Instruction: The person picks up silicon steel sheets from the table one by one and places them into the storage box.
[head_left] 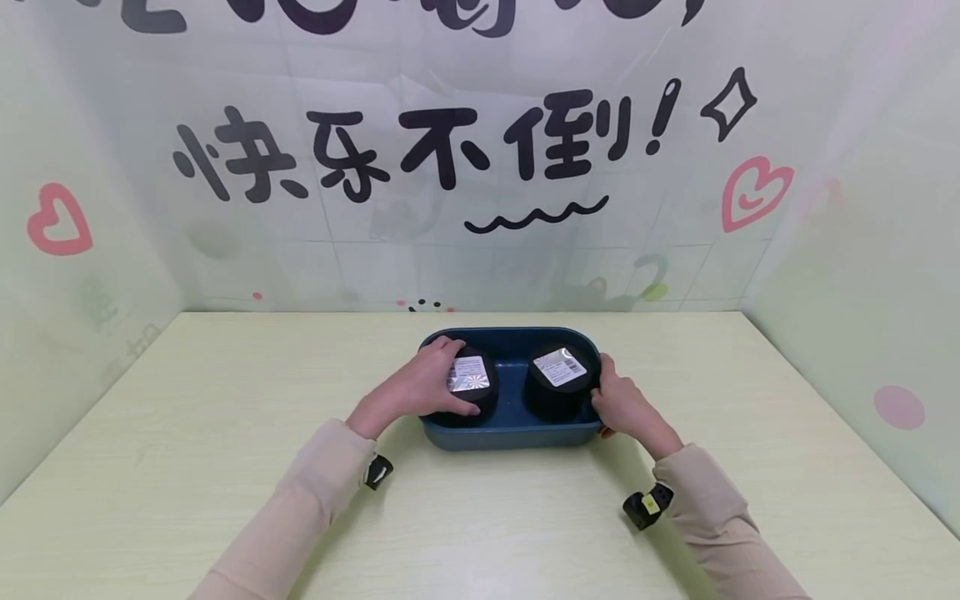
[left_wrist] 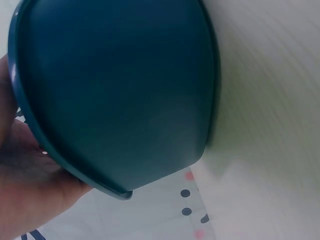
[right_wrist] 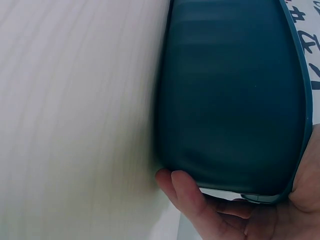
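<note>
A blue oblong plastic bin (head_left: 510, 438) stands on the table with two black round cylinders inside, each bearing a white printed label on top. My left hand (head_left: 422, 380) reaches over the bin's left end and grips the left cylinder (head_left: 469, 373), thumb at its near side and fingers at its far side. The right cylinder (head_left: 559, 372) sits untouched inside the other end. With my right hand (head_left: 628, 407) I hold the bin's right end, thumb at the rim; in the right wrist view the fingers (right_wrist: 187, 195) curl low around the end wall.
The pale wood-grain table (head_left: 225, 433) extends around the bin. Behind it rises a white printed backdrop (head_left: 390, 250), with side panels left and right. A small black device (head_left: 377, 472) is worn at the left wrist, another (head_left: 648, 507) at the right.
</note>
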